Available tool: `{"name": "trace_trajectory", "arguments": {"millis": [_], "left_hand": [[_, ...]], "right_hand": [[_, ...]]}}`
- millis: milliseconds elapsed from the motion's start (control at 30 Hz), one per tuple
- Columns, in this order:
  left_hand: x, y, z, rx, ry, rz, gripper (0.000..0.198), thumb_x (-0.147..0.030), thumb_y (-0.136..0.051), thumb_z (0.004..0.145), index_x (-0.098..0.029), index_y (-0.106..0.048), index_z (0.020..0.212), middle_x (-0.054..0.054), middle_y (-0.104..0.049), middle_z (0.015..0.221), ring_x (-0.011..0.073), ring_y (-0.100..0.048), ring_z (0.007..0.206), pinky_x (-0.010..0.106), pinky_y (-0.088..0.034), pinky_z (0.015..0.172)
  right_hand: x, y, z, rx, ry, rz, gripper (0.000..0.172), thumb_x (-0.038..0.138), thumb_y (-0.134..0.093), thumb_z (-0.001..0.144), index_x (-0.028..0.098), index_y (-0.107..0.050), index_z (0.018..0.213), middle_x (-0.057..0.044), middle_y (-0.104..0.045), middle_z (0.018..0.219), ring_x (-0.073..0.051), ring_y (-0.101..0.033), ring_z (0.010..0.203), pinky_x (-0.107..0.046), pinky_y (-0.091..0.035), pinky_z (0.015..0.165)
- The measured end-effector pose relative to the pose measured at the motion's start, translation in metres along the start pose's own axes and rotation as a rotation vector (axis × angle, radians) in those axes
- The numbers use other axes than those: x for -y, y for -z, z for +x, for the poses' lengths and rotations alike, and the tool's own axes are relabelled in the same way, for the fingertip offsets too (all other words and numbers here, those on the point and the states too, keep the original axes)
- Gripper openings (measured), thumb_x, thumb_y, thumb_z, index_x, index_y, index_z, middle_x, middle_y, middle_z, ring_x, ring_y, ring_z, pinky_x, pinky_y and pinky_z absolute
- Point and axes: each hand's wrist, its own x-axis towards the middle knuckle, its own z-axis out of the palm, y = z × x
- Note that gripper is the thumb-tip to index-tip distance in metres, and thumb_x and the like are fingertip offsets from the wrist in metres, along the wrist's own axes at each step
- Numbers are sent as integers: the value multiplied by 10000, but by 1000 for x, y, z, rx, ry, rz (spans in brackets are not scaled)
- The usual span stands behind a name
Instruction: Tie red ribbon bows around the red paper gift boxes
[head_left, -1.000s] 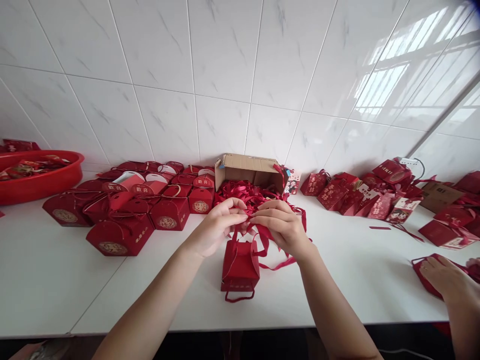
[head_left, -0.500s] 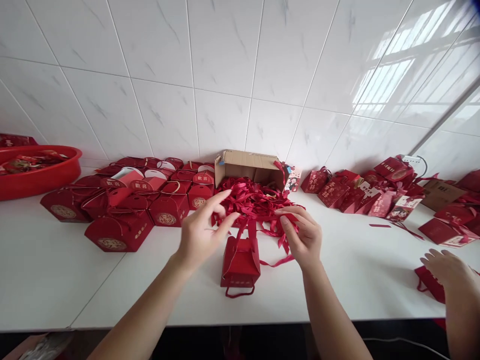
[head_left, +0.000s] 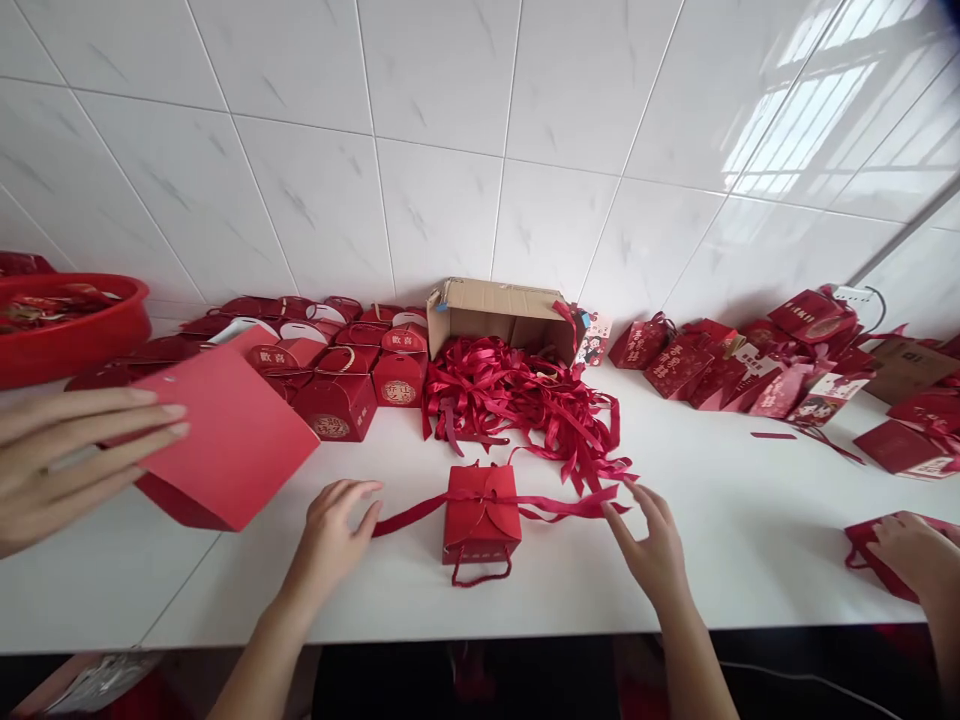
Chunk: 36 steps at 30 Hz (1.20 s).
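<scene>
A small red gift box (head_left: 481,530) stands on the table between my hands. Dark-red ribbon (head_left: 412,513) crosses its top and runs out to both sides, meeting at a knot near the middle. On the left, the strip reaches the thumb of my left hand (head_left: 337,525), whose thumb and forefinger stand apart. My right hand (head_left: 649,540) has its fingers spread around the loose ribbon ends on the right. A red cord handle (head_left: 481,578) hangs at the box's front.
Behind the box, a cardboard carton (head_left: 499,298) spills a heap of red ribbons (head_left: 517,395). Gift boxes (head_left: 337,405) crowd the left, more boxes (head_left: 742,375) the right. Another person's hand (head_left: 75,450) holds a red box (head_left: 232,430); a hand (head_left: 915,550) at right rests on another.
My hands have moved apart and down, drawing the ribbon out sideways over the box. Another person's hand with a red box has entered from the left.
</scene>
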Motion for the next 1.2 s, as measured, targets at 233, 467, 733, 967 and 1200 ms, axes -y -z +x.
{"name": "trace_trajectory", "arguments": {"millis": [233, 467, 733, 967, 1200], "left_hand": [[-73, -42, 4, 197, 249, -530, 188, -314, -657, 780, -217, -608, 933, 76, -637, 993, 240, -621, 990, 369, -489, 902], [-78, -56, 5, 250, 343, -445, 301, -339, -651, 765, -231, -492, 996, 51, -551, 1048, 222, -560, 1031, 347, -463, 878], [-72, -42, 16, 641, 482, -579, 425, -535, -519, 836, -199, -368, 625, -47, -336, 629, 118, -358, 589, 252, -325, 579], [-64, -38, 21, 593, 501, -706, 365, -394, -590, 783, -188, -378, 569, -44, -296, 601, 110, -265, 578, 242, -253, 548], [-65, -34, 22, 659, 509, -622, 362, -438, -561, 793, -190, -395, 587, -41, -315, 619, 112, -297, 590, 231, -295, 553]], "right_hand": [[74, -39, 14, 307, 105, 349, 252, 352, -557, 888, 210, -643, 1078, -104, -631, 1051, -205, -654, 864, -368, -564, 756], [96, -77, 0, 555, -190, 641, 265, 443, -635, 815, 223, -567, 945, -30, -534, 940, -123, -548, 688, -256, -495, 583], [79, -71, 11, 924, -303, 619, 473, 607, -454, 873, 186, -461, 657, 25, -428, 636, -109, -364, 593, -254, -290, 547], [73, -59, 24, 924, -336, 752, 423, 531, -666, 773, 182, -478, 626, 52, -355, 590, -91, -270, 567, -256, -194, 532], [65, -55, 27, 930, -283, 617, 460, 594, -498, 861, 175, -525, 672, 43, -362, 602, -97, -302, 571, -256, -242, 540]]}}
